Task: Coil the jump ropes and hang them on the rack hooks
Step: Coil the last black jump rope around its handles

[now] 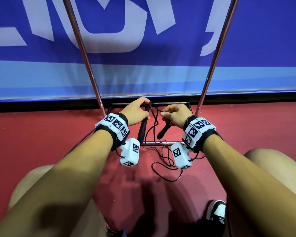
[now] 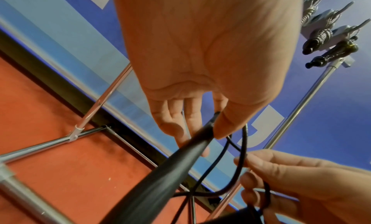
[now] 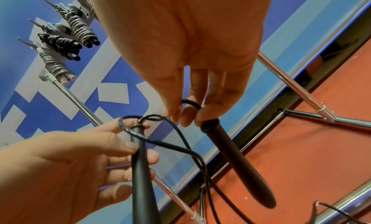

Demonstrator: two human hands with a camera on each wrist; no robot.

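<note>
The left hand (image 1: 138, 111) grips one black handle (image 1: 143, 130), right hand (image 1: 175, 115) at three o'clock pinching the limp, tangle-prone cord (image 1: 155, 119) (best gathered near the handles).

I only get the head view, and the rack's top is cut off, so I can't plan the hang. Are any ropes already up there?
Observer: Yes. The right wrist view shows several coiled ropes hanging at the top of the rack.
Operator: Is the cord wound round the left handle yet?
Observer: Barely. The cord makes only a loop round the top of the handle that the left hand grips.
Operator: And the right hand?
Observer: The right hand pinches the cord right at the top of the other handle.
</note>
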